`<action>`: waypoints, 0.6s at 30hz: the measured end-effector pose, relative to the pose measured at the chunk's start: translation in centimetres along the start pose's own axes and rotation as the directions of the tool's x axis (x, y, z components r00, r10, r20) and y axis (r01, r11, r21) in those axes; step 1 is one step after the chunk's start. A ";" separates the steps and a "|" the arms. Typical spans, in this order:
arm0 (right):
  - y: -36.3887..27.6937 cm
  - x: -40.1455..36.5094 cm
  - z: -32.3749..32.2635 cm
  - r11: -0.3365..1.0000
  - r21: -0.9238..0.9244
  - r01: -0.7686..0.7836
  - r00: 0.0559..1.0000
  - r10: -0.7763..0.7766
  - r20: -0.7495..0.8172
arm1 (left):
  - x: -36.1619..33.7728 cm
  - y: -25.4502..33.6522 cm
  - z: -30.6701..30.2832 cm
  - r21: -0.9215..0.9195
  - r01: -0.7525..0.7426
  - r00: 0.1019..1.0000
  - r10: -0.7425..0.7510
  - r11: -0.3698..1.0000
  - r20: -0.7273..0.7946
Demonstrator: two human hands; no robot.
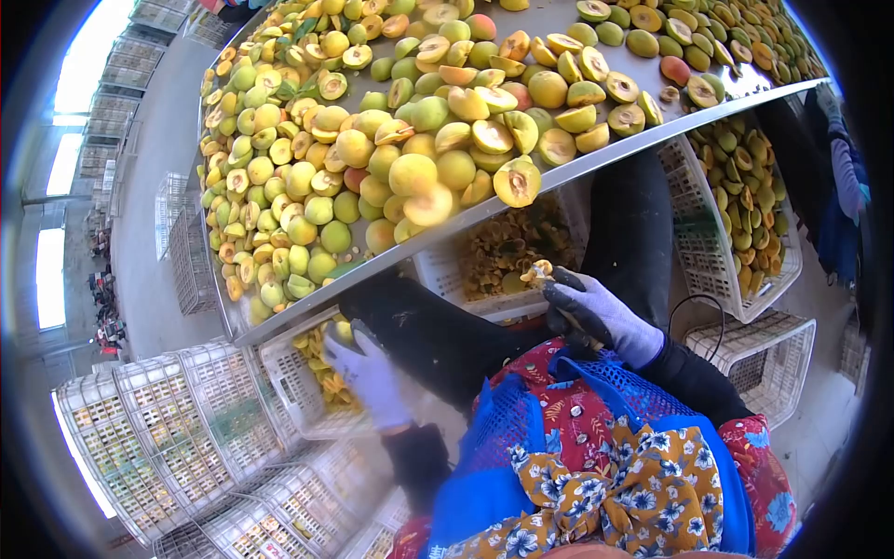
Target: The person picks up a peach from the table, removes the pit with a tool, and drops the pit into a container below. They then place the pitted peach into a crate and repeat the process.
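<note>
Sitting below near edge of fruit table (577, 168). Pit crate (438, 278) is lying just beyond my right hand (601, 317), nearer hand, which is pinching pit scrap (537, 272) over crate rim. My left hand (368, 373) is reaching into halves crate (289, 377); can't tell its grip.

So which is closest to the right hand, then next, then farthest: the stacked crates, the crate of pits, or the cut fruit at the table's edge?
1. Pit crate: just left of the right hand, under the table.
2. Cut fruit: higher up, on the table's edge.
3. Stacked crates: far off at the lower left.
</note>
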State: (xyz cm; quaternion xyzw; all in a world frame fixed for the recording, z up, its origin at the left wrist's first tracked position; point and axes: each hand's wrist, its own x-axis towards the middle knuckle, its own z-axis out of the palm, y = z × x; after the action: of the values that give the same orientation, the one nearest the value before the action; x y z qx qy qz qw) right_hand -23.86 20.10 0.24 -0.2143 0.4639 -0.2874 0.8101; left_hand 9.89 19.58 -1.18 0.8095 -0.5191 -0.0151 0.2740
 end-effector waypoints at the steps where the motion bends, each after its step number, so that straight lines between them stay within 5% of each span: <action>1: -0.5 0.0 -0.1 0.996 0.087 -0.018 0.999 0.014 0.037 | 1.1 0.3 -0.9 0.297 -0.080 0.990 0.110 0.951 -0.085; 2: -0.1 0.9 -0.7 0.990 0.133 -0.055 0.998 0.049 0.043 | 1.8 1.0 -1.7 0.572 -0.118 0.963 0.233 0.812 -0.132; 5: -0.5 2.0 -1.1 0.994 -0.030 -0.103 0.995 0.103 0.000 | 4.9 7.9 -1.0 0.036 -0.092 0.992 0.088 0.995 0.091; 7: -0.5 2.1 -0.5 0.997 -0.076 -0.004 0.999 0.001 -0.042 | 6.1 12.6 1.9 0.179 -0.271 0.959 0.248 0.946 0.139; 9: -0.8 1.9 -0.5 0.993 -0.116 0.038 0.997 -0.044 -0.057 | 7.3 12.9 6.9 0.117 -0.370 0.901 0.326 0.921 0.287; 12: -0.9 1.2 -1.2 0.996 0.086 -0.006 1.000 0.006 -0.002 | 7.2 13.9 8.2 -0.056 -0.348 0.887 0.348 0.936 0.303; 15: -1.0 1.3 -1.3 0.994 0.102 -0.038 0.999 0.037 0.011 | 5.9 15.1 6.5 -0.417 -0.074 0.874 0.261 0.906 0.410; 16: -1.2 1.4 -1.4 0.996 0.071 -0.047 0.999 0.046 0.007 | 4.9 15.2 6.2 -0.347 -0.142 0.885 0.276 0.927 0.376; 18: -1.6 1.6 -1.6 0.994 0.078 -0.073 0.994 0.067 0.082 | 3.1 14.9 5.9 -0.517 -0.096 0.919 0.275 0.851 0.282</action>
State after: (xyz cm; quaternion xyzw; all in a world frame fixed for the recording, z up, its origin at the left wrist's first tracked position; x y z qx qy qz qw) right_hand -25.02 17.70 -0.55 -0.1761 0.4267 -0.2688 0.8454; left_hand -2.93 9.76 1.43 0.6422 -0.6144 -0.2618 0.3761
